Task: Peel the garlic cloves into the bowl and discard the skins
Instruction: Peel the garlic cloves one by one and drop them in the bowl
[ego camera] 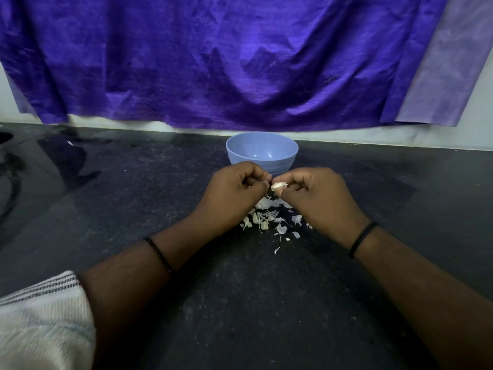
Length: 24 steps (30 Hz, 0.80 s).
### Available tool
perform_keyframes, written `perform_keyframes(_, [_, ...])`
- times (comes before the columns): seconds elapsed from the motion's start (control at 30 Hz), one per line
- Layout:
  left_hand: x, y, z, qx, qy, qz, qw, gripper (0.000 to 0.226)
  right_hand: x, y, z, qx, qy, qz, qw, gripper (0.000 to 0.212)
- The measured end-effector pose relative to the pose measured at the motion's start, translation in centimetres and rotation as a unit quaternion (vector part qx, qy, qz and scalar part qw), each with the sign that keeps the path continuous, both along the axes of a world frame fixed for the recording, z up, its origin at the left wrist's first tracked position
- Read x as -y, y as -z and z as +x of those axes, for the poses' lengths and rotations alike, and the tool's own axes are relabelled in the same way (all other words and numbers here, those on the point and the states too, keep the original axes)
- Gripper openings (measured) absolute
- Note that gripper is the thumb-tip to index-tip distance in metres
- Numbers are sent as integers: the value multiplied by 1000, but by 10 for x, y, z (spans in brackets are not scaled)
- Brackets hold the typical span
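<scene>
A garlic clove [278,186] with pale skin sits between my two hands, just above the counter. My right hand [317,198] pinches it between thumb and curled fingers. My left hand [232,196] has its fingertips curled against the clove's left end. Under the hands lies a heap of garlic cloves and loose skins [266,217] on the dark counter. Just behind the hands stands a light blue bowl [262,148]; the part of its inside that shows holds nothing.
A dark stone counter [186,303] runs from the front edge to a white wall strip at the back. A purple cloth [226,62] hangs on the wall behind the bowl. A wet patch [66,156] darkens the counter at far left.
</scene>
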State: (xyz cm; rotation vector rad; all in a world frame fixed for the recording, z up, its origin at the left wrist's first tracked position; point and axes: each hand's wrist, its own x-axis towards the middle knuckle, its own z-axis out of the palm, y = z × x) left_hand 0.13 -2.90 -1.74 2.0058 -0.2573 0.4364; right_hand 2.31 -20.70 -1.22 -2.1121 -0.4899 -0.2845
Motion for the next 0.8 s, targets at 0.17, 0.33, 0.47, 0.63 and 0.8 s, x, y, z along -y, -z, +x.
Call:
perform_keyframes(0.17, [2, -2, -3, 2, 19, -40, 999, 7, -1, -2, 0, -6, -2, 17, 1000, 14])
perform_keyframes(0.33, [3, -5, -6, -27, 19, -77, 996, 6, -2, 0, -2, -2, -18, 40, 999, 14])
perform_keyframes(0.47, [3, -7, -7, -41, 8, -87, 995, 10, -3, -2, -4, 19, -9, 56, 998, 15])
perform_keyframes(0.63, [5, -5, -7, -31, -19, -61, 998, 11, -8, -1, -10, 66, 10, 38, 997, 15])
perform_keyframes(0.8, [8, -5, -7, -15, -48, -66, 997, 14, -14, 0, -16, 112, 25, 53, 992, 15])
